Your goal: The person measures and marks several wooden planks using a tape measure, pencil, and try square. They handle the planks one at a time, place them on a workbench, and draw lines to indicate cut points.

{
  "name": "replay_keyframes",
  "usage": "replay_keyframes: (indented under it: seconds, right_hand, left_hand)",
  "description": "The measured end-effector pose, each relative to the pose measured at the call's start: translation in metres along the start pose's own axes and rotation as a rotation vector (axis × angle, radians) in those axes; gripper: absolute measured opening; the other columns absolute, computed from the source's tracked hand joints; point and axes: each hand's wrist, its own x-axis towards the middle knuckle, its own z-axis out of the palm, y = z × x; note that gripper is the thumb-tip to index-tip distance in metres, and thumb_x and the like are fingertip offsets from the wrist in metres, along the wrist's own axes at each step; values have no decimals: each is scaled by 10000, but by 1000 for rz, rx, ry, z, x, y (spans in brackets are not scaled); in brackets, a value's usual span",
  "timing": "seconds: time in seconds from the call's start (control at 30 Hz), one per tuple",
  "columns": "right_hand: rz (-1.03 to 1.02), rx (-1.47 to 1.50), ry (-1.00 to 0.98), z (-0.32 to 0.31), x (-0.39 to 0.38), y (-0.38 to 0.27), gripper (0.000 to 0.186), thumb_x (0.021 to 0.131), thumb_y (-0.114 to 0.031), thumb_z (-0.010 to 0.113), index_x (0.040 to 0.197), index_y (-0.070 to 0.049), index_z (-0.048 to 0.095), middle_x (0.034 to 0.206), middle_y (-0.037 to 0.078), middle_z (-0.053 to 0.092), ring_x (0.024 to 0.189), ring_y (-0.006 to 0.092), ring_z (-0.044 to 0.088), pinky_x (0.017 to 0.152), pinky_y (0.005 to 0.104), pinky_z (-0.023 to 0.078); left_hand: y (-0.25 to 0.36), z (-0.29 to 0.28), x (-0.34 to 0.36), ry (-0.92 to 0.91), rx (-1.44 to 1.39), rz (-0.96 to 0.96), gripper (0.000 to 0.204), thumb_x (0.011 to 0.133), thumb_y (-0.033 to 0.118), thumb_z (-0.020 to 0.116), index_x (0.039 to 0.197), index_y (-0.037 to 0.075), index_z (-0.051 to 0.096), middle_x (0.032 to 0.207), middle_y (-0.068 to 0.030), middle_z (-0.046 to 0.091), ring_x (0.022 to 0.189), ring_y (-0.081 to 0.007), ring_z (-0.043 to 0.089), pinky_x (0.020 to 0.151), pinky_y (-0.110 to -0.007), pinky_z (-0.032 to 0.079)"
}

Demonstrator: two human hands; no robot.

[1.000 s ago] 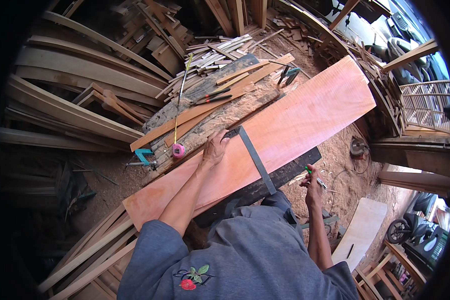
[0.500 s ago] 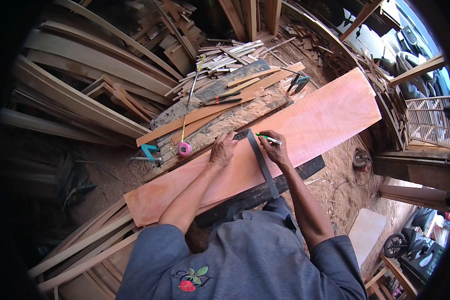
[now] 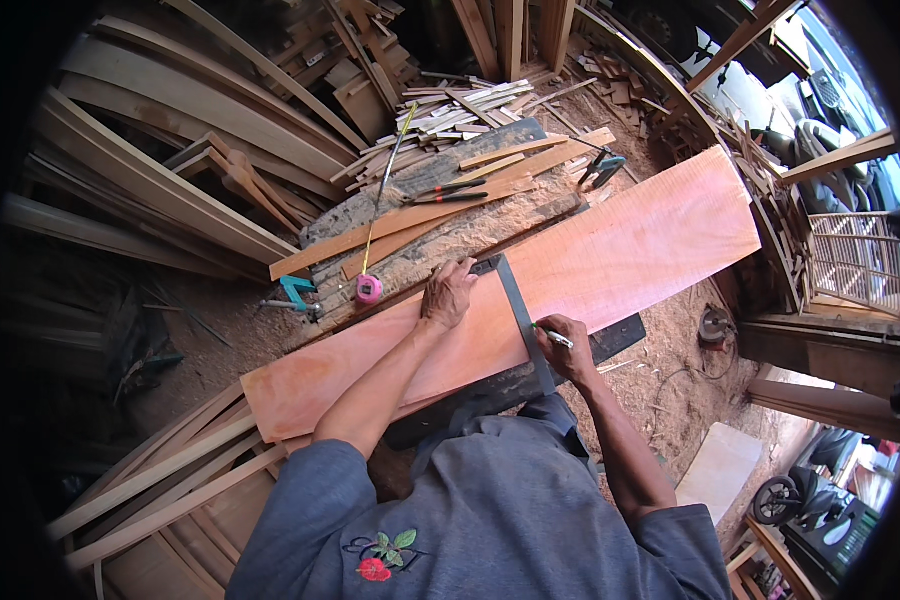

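Observation:
A long, wide reddish-pink wooden board (image 3: 650, 240) lies slantwise in front of me. Across it rests a try square (image 3: 519, 312), its dark stock along the far edge and its metal blade pointing toward me. My left hand (image 3: 449, 293) is closed over the board's far edge at the stock, holding the square in place; its fingertips are partly hidden. In my right hand (image 3: 570, 352) is a white-and-green pen (image 3: 558, 339), pinched with its tip against the right side of the blade, about two-thirds of the way toward the near edge.
Beyond the board, a sawdust-covered bench (image 3: 450, 250) bears wood strips, pliers (image 3: 450, 192) and a pink tape measure (image 3: 369, 289) with its tape pulled out. Blue clamps (image 3: 296, 291) sit at the bench's ends. Planks (image 3: 170, 130) lean at left; a power tool (image 3: 714, 328) lies at right.
My right hand has drawn the pen along the blade from near the far edge toward me. The left hand and the square have stayed in place on the board.

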Motion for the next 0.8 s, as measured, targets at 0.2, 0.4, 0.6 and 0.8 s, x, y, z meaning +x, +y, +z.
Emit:
replay_keyframes:
  seconds: [0.2,0.4,0.6,0.8]
  right_hand:
    - [-68,10,56,17,56,-3,125,869,-108,688,924,-4,731,881,207,722,818,387,719,737,432,572]
    - [60,-164,-127,-8,-21,-4,143,841,-116,677,906,-1,733,863,229,715,825,395,720,749,441,571]
    - [228,-94,-240,-41,-85,8,192,847,-135,699,976,-4,754,896,212,742,835,358,740,757,423,573]
    - [223,245,-50,-75,-56,28,188,949,-126,695,1059,19,740,866,93,740,744,141,698,678,291,553]
  left_hand:
    - [0,0,1,-34,34,-22,354,961,202,665,1288,70,637,1037,-180,630,1013,-391,621,895,-474,513]
    - [2,0,-1,-26,6,-33,349,960,200,662,1283,70,635,1060,-189,635,1034,-398,622,903,-479,514]
    - [-3,-1,0,32,30,37,315,965,185,644,1242,36,627,1111,-212,637,1061,-413,612,915,-497,504]
    - [-14,-42,-81,258,-84,-267,324,977,168,646,1240,0,559,1084,-232,657,1022,-440,630,883,-512,504]
